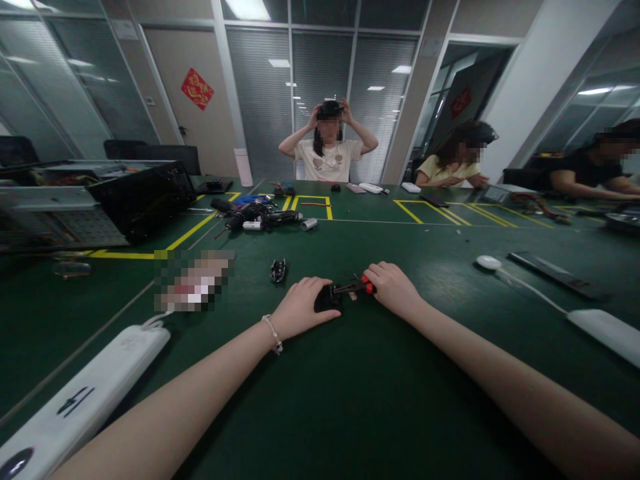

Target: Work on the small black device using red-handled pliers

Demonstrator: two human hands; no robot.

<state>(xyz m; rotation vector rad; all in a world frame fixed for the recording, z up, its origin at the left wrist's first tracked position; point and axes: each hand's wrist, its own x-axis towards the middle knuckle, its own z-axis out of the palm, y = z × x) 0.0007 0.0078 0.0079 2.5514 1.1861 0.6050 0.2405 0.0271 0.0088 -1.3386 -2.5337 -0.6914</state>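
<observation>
My left hand is closed around a small black plastic part, pressing it near the green tabletop. Red-handled pliers are gripped in my right hand, and their dark jaws point left to the black part's edge. Whether the jaws are clamped on it I cannot tell. A small pale scrap shows just under the pliers. Left of my left hand lies a small black and silver component, apart from it.
At left, a white power bank lies near my forearm, with an opened computer case behind. Tools and cables are heaped beyond my hands. At right lie a white device and a dark flat slab. Several people sit across the table.
</observation>
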